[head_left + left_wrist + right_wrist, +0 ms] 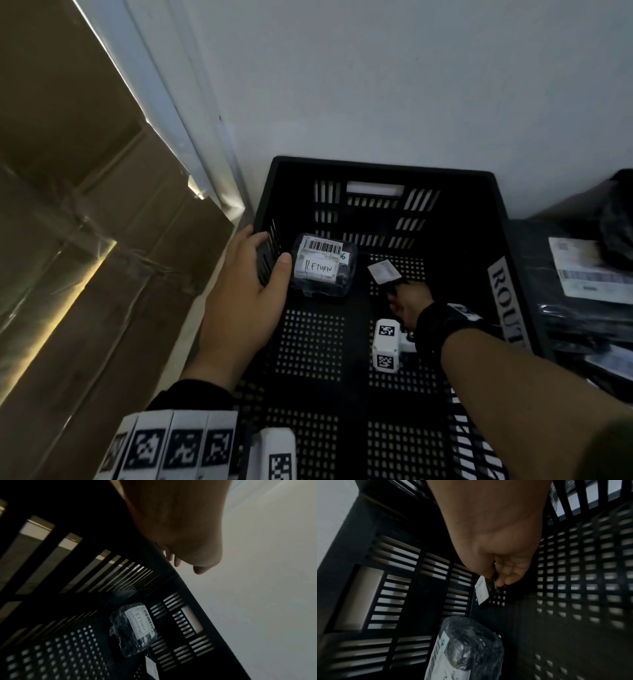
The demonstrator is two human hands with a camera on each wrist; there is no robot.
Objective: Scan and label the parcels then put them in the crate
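A black slotted crate (pixel 500 212) stands against the wall. Inside it, at the back left, lies a black-wrapped parcel (pixel 323 267) (pixel 133 628) (pixel 471 649) with a barcode and a handwritten white label. My left hand (pixel 246 274) grips the crate's left wall, thumb inside, fingers over the rim (pixel 171 566). My right hand (pixel 407 301) (pixel 498 577) reaches down into the crate and pinches a small black parcel (pixel 383 272) (pixel 490 588) with a white label, held just above the crate floor, right of the first parcel.
A large brown cardboard box (pixel 85 240) sits left of the crate. More black-wrapped parcels with shipping labels (pixel 589 270) lie to the right. A white wall (pixel 376 85) stands directly behind the crate. A white strip reading "ROUT" (pixel 510 301) is on the crate's right wall.
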